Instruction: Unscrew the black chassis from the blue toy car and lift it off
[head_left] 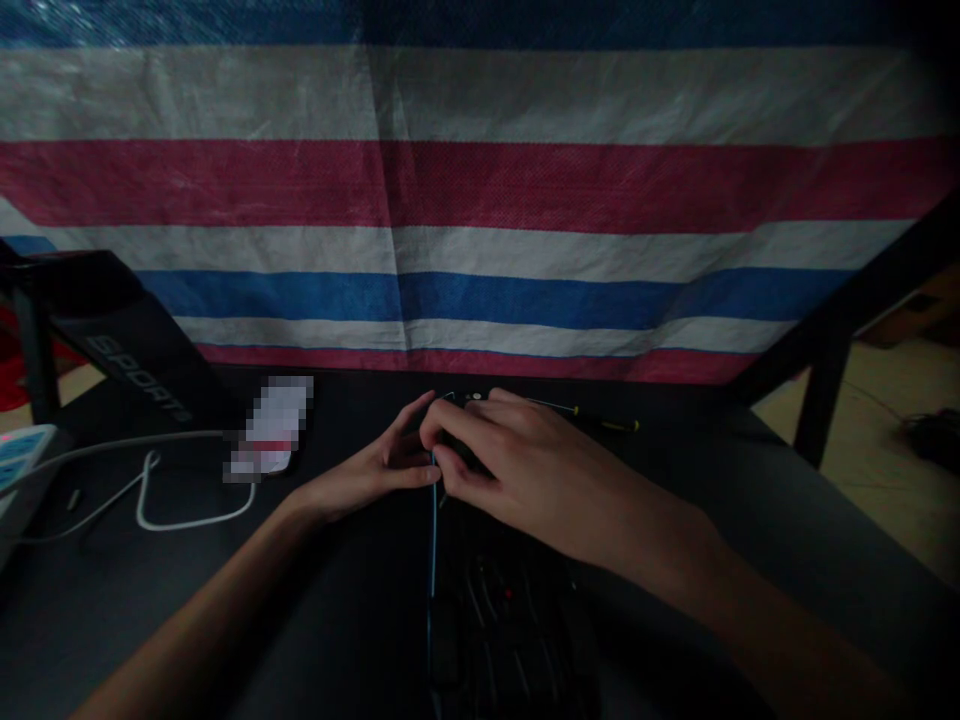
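Observation:
A long black device (517,660) with ridged parts and a small red light lies on the dark table in front of me, its outline hard to make out. Along its left side runs a thin blue line (433,560), like a cable or edging. My left hand (382,462) reaches in from the left with fingers stretched and apart, the fingertips close to the blue line at the device's far end. Over that same end bends my right hand (517,450), index finger and thumb curled together. Whatever sits between those fingers is hidden.
A screwdriver (606,421) with a black and yellow handle lies beyond my right hand. On the left are a phone (274,430) on a white cable (187,526), a power strip (26,470) and a black box (142,350) marked SPORTS. Behind hangs a striped sheet (480,190).

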